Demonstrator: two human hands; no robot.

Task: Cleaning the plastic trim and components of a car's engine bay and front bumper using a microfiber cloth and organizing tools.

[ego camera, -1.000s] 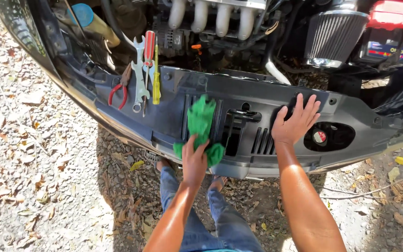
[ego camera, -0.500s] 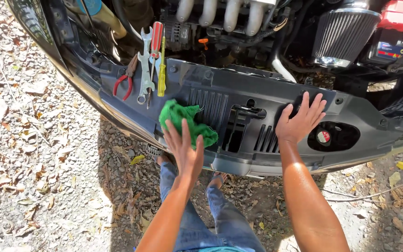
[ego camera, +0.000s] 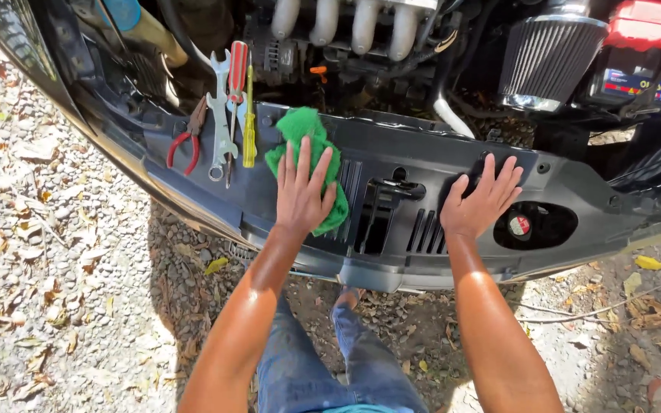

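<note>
We see our left hand [ego camera: 302,191] flat, fingers spread, pressing the green cloth [ego camera: 307,157] at centre frame — cloth directly beneath it, running up-frame — while our right hand [ego camera: 481,201] rests open, empty, on the black radiator cover [ego camera: 392,252].

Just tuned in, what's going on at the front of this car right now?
A person leans over the open engine bay. The left hand presses flat on a green cloth lying on the black front panel. The right hand rests open and flat on the same panel, beside the latch opening. To the left of the cloth lie red-handled pliers, a wrench, a red-handled screwdriver and a yellow screwdriver, untouched.
</note>
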